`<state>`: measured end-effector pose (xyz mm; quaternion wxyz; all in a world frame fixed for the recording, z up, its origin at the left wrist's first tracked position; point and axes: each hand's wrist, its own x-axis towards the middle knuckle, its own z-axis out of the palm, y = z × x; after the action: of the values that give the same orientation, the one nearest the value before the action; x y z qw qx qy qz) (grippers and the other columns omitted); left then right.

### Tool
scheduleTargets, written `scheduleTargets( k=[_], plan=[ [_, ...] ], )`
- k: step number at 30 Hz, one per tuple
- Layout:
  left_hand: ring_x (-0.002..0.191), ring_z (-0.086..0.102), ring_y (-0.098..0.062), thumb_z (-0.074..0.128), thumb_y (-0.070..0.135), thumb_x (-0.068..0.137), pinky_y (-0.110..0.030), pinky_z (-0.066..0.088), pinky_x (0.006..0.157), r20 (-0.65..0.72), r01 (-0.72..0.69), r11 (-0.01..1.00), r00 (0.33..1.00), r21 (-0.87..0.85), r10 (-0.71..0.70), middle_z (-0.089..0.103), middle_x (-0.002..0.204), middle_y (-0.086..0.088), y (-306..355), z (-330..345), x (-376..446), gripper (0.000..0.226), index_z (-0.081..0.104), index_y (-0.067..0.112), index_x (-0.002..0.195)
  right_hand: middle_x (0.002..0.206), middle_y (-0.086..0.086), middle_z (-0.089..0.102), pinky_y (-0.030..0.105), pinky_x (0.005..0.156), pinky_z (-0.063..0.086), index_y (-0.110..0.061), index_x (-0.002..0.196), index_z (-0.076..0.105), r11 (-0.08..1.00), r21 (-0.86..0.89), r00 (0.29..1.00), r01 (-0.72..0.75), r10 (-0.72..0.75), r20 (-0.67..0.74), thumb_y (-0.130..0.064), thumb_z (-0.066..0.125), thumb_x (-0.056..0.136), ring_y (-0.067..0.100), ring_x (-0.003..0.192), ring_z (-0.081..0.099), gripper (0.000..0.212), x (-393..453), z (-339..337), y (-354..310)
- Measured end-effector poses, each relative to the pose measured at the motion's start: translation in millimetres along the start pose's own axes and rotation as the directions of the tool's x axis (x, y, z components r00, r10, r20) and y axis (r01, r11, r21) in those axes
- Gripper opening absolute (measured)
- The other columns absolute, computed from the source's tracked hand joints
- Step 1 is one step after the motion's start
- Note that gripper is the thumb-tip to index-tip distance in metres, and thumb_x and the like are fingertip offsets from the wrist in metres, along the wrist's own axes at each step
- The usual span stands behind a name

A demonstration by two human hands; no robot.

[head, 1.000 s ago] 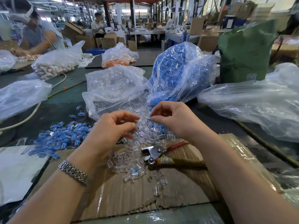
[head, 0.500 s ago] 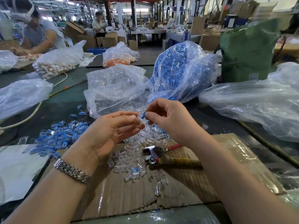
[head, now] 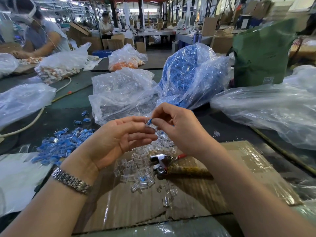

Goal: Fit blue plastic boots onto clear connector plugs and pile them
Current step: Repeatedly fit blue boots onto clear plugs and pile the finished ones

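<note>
- Your right hand (head: 177, 130) pinches a small blue boot (head: 150, 120) between thumb and forefinger, the other fingers curled in behind it.
- Your left hand (head: 118, 141) meets it at the fingertips, where a clear plug (head: 147, 123) shows against the boot; the left fingers lie nearly straight, and you cannot tell how firmly they hold the plug.
- Both hands hover above the loose plugs (head: 142, 168), glassy little blocks scattered over the cardboard sheet (head: 136, 207) on the surface.
- The finished pile (head: 61, 144) of blue-capped pieces lies to your left, beside the cardboard.
- Behind your hands, a crinkled clear bag (head: 121, 93) holds more clear plugs, its mouth spilling toward you.
- Just right of it, a taller clear bag (head: 189, 76) bulges with blue boots.
- Farther back, a third bag (head: 126, 59) holds orange pieces.
- A green sack (head: 261, 53) stands upright at the far right; its contents are hidden.
- Metal pliers (head: 164, 163) with a red handle lie on the cardboard, touching the loose plugs.
</note>
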<state>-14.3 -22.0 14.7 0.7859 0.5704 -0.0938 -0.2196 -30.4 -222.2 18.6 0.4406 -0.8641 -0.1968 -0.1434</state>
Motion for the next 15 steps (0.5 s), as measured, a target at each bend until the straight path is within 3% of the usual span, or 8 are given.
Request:
scheduleTargets(
  k=[3, 6, 12, 15],
  plan=[
    [0.093, 0.076, -0.037, 0.075, 0.004, 0.077, -0.028, 0.062, 0.072, -0.066, -0.068, 0.990, 0.995, 0.124, 0.077, 0.074, 0.103, -0.027, -3.0, 3.5, -0.7, 0.029, 0.073, 0.001, 0.105, 0.078, -0.009, 0.065, 0.023, 0.068, 0.050, -0.017, 0.096, 0.066, 1.000, -0.021, 1.000, 0.021, -0.021, -0.002, -0.018, 0.065, 0.098, 0.007, 0.071, 0.060, 0.003, -0.4, 0.7, -1.6],
    [0.087, 0.077, -0.028, 0.074, 0.009, 0.073, -0.023, 0.061, 0.070, -0.120, -0.124, 0.963, 0.980, 0.240, 0.156, 0.077, 0.096, -0.020, -5.2, 9.7, -1.9, 0.019, 0.081, 0.010, 0.091, 0.080, -0.009, 0.065, 0.027, 0.071, 0.051, -0.017, 0.096, 0.065, 0.997, -0.056, 0.999, 0.044, -0.043, 0.027, -0.017, 0.065, 0.098, 0.008, 0.074, 0.060, 0.001, -0.5, 2.1, -2.1],
    [0.084, 0.077, -0.029, 0.072, 0.005, 0.073, -0.024, 0.061, 0.070, -0.124, -0.148, 0.967, 0.977, 0.206, 0.175, 0.076, 0.095, -0.024, -4.9, 10.0, -3.3, 0.021, 0.079, 0.003, 0.092, 0.082, -0.008, 0.064, 0.033, 0.074, 0.051, -0.017, 0.094, 0.065, 0.996, -0.032, 0.996, 0.079, -0.078, 0.033, -0.012, 0.067, 0.096, 0.014, 0.078, 0.061, 0.005, -0.6, 0.0, -3.1],
    [0.085, 0.077, -0.029, 0.071, 0.002, 0.074, -0.023, 0.061, 0.069, -0.124, -0.143, 0.966, 0.977, 0.217, 0.173, 0.076, 0.096, -0.024, -4.5, 10.0, -4.7, 0.022, 0.078, 0.003, 0.096, 0.084, -0.008, 0.065, 0.030, 0.075, 0.050, -0.019, 0.094, 0.065, 0.996, -0.038, 0.996, 0.084, -0.082, 0.045, -0.013, 0.068, 0.095, 0.011, 0.081, 0.060, 0.007, -0.8, -0.6, -3.7]
  ],
)
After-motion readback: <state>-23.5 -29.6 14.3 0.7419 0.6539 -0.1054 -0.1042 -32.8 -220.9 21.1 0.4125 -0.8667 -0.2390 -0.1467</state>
